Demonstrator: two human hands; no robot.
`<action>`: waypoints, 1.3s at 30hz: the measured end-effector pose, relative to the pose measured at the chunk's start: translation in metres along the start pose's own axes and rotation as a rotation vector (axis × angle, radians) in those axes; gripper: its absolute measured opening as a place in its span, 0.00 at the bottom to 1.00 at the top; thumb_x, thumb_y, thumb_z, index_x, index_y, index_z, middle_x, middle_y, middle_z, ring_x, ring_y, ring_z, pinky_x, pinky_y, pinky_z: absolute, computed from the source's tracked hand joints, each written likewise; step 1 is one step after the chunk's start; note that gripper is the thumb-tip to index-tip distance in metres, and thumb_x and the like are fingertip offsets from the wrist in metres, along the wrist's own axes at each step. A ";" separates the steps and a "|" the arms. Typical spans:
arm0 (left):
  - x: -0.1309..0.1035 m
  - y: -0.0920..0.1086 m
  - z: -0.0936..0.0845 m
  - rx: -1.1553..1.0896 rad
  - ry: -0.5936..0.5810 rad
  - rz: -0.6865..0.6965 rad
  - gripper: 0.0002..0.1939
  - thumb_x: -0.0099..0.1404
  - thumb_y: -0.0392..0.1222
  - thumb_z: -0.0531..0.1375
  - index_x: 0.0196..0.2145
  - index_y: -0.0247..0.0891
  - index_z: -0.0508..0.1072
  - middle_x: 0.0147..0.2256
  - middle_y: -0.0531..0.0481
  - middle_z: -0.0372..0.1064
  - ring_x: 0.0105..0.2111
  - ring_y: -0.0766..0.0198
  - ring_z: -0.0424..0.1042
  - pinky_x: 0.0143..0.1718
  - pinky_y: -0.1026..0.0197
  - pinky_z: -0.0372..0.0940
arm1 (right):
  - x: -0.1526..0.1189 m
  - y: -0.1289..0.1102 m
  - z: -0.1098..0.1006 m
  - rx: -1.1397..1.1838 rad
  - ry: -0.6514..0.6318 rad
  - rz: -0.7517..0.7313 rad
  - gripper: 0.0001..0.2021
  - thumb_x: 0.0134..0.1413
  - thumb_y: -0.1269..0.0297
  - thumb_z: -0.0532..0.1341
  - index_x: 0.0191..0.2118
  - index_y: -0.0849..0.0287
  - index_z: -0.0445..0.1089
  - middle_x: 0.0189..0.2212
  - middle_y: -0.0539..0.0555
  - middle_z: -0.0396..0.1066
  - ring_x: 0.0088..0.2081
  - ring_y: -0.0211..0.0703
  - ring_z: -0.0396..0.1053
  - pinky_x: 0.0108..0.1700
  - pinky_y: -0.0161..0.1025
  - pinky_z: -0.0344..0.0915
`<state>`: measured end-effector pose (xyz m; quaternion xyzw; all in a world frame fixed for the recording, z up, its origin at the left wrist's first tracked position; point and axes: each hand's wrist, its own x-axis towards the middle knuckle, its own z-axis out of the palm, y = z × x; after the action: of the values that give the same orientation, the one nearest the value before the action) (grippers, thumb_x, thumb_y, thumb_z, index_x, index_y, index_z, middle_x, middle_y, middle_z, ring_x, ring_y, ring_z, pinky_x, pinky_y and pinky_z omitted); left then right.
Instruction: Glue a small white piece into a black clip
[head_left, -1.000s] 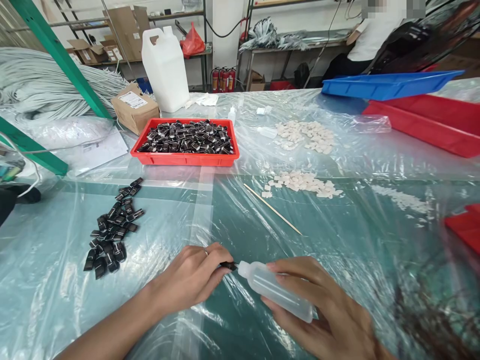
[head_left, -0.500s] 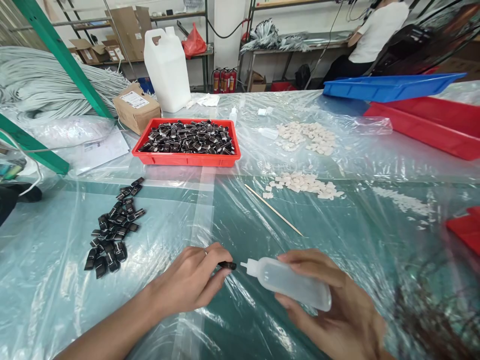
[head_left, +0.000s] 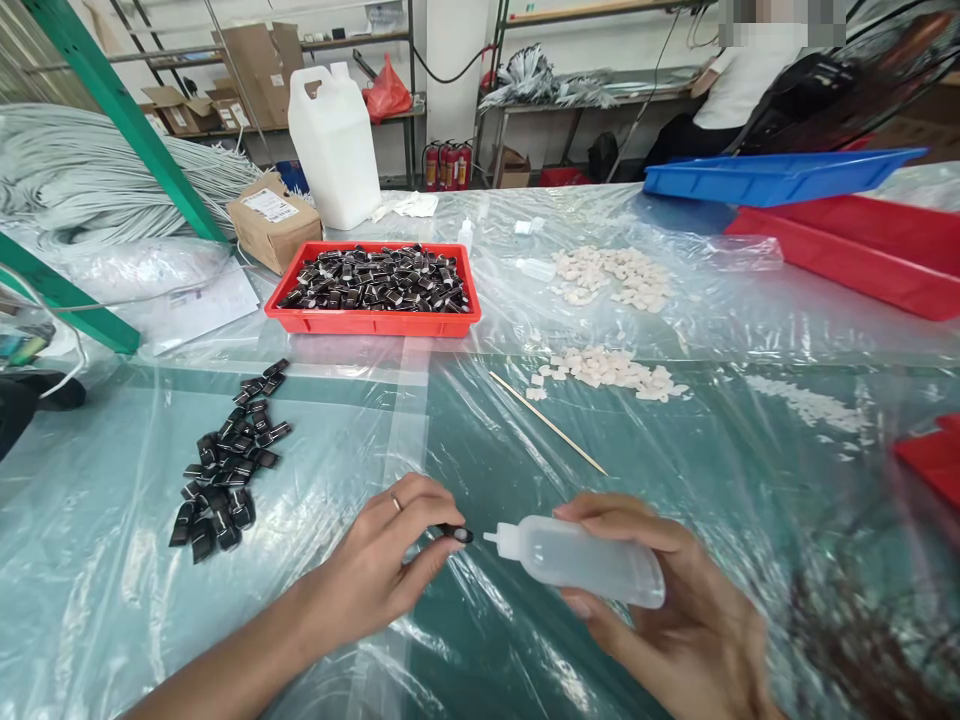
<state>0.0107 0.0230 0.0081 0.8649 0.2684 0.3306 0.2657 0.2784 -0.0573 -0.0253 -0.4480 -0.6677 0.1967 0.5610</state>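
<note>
Squeeze bottle in right hand; red tray holds black clips.

I see one white jug, one blue tray and one wooden stick. Two heaps of white pieces lie on my bench.

Left hand: pinching small black part at fingertips. Right hand: gripping translucent squeeze bottle, nozzle pointed at the part, just short of it, possibly touching. Table: covered in clear plastic sheet. Loose black parts at left; red tray of more beyond; white pieces and thin wooden stick at centre-right.
</note>
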 end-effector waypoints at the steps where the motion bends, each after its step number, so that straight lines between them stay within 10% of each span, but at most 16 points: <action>1: 0.000 0.000 0.000 0.005 0.000 0.019 0.05 0.76 0.38 0.58 0.48 0.42 0.67 0.40 0.48 0.70 0.40 0.59 0.75 0.39 0.59 0.74 | -0.001 -0.001 0.001 0.002 -0.014 -0.007 0.23 0.63 0.72 0.74 0.59 0.41 0.79 0.47 0.56 0.92 0.47 0.52 0.92 0.39 0.34 0.90; 17: 0.000 0.003 0.001 0.134 -0.007 0.103 0.04 0.75 0.37 0.58 0.46 0.43 0.67 0.39 0.52 0.71 0.34 0.64 0.74 0.34 0.61 0.75 | -0.021 -0.004 0.012 -0.107 0.050 -0.108 0.24 0.63 0.74 0.71 0.60 0.45 0.78 0.46 0.57 0.90 0.43 0.52 0.92 0.40 0.38 0.92; 26: 0.000 0.003 0.002 0.124 -0.006 0.127 0.03 0.76 0.39 0.58 0.46 0.40 0.68 0.38 0.51 0.73 0.34 0.64 0.75 0.35 0.63 0.75 | -0.026 -0.004 -0.017 -0.275 -0.180 -0.285 0.30 0.64 0.75 0.73 0.68 0.46 0.77 0.49 0.54 0.93 0.47 0.53 0.94 0.49 0.40 0.96; 39: 0.001 0.005 0.002 0.129 0.000 0.153 0.04 0.75 0.34 0.58 0.45 0.41 0.69 0.37 0.52 0.71 0.35 0.63 0.73 0.36 0.60 0.74 | -0.029 -0.001 -0.009 -0.219 -0.145 -0.195 0.31 0.65 0.73 0.73 0.70 0.43 0.75 0.50 0.58 0.93 0.48 0.55 0.92 0.49 0.45 0.95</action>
<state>0.0145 0.0193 0.0103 0.8982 0.2224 0.3318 0.1835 0.2857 -0.0842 -0.0386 -0.4239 -0.7644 0.0991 0.4756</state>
